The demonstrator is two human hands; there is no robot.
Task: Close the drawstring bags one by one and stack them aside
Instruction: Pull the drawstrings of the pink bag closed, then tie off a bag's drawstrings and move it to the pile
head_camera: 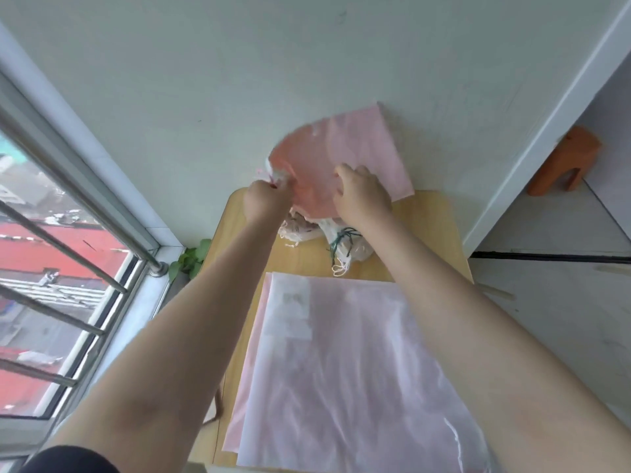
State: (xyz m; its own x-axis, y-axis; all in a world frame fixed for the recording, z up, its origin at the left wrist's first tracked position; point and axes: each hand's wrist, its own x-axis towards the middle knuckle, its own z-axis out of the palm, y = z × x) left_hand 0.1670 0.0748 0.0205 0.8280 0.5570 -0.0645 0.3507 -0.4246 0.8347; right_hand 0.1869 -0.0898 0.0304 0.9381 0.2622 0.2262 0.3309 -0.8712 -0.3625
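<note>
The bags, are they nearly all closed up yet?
Some look done: a small heap of cinched bags with strings trailing lies at the table's far end. One is in hand: the left hand pinches the strings at the mouth of a pink bag, and the right hand holds its cloth. Left: a flat stack of open bags nearer the person, so not nearly.

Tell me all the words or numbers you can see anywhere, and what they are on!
No words or numbers can be read in this picture.
Flat bag nearest the camera on the table: a pale label patch with faint grey marks, too blurred to read.
Pink bag held up by the left hand and right hand: no writing shows.
</note>
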